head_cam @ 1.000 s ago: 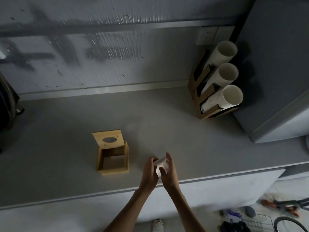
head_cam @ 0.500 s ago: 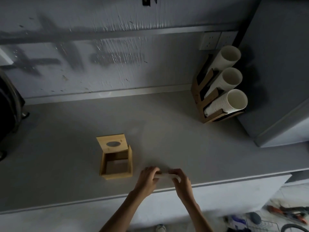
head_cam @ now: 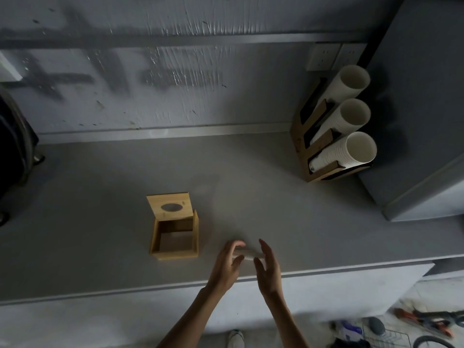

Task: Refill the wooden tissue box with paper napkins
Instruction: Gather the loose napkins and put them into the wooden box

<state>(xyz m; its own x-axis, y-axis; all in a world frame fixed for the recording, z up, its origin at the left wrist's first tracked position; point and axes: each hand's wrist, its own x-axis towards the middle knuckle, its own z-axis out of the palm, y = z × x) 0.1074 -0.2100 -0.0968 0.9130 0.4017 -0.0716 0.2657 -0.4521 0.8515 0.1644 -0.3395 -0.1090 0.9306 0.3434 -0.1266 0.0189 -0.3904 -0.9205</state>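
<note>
A wooden tissue box (head_cam: 174, 254) stands open and empty on the grey counter, its lid (head_cam: 170, 206) with an oval slot tipped up at the back. Just right of the box, a pale stack of paper napkins (head_cam: 248, 254) is pressed between my two hands above the counter's front part. My left hand (head_cam: 227, 266) curls around the stack's left end. On the right end rests my right hand (head_cam: 267, 266) with the fingers stretched forward. Most of the stack is hidden by my fingers.
A wooden rack (head_cam: 317, 146) holding three stacks of white paper cups (head_cam: 347, 153) stands at the back right beside a grey cabinet (head_cam: 421, 121). A dark object (head_cam: 15, 144) sits at the left edge. The counter (head_cam: 100, 234) ends at a front edge (head_cam: 326, 271), with tools on the floor below.
My hands first held the napkins upright, then turned them flat and spread apart along the stack. Now they have drawn closer, with the fingers of my right hand stretched out.
</note>
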